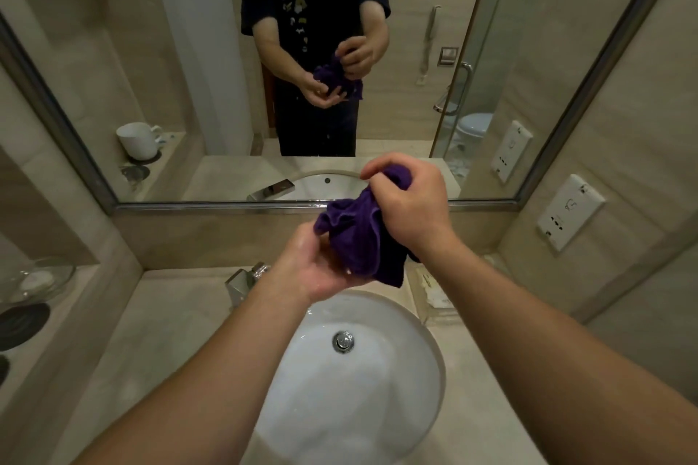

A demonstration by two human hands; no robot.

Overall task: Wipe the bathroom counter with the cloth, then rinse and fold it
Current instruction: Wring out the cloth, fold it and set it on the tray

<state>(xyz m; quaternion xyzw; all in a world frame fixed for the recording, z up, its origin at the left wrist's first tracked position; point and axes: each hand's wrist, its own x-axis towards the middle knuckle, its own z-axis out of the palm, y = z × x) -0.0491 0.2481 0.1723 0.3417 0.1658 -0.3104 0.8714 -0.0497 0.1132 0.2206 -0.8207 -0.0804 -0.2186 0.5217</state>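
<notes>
- While both hands hover over the white sink basin [423, 362], the purple cloth [357, 238] hangs bunched between them, clear of the beige stone surface [170, 332].
- Right hand [411, 204] up top, its grip clenched around the upper wad of cloth, knuckles toward the mirror [226, 68].
- Left hand [313, 268] underneath, palm up and glistening, fingers curled loosely to cradle the lower folds; a grip that supports rather than clamps.
- Chrome faucet [245, 281] sits just behind the left wrist; whether water is running cannot be told.
- Looks like the rinse-and-wring step, judging by the wet palm and the position over the basin, with the fold not yet begun.
- Next call: squeeze it out over the drain [343, 341], then find two corners and shake the wad flat, because nothing this crumpled will fold neatly.
- Watch for drips landing on the wiped surface.
</notes>
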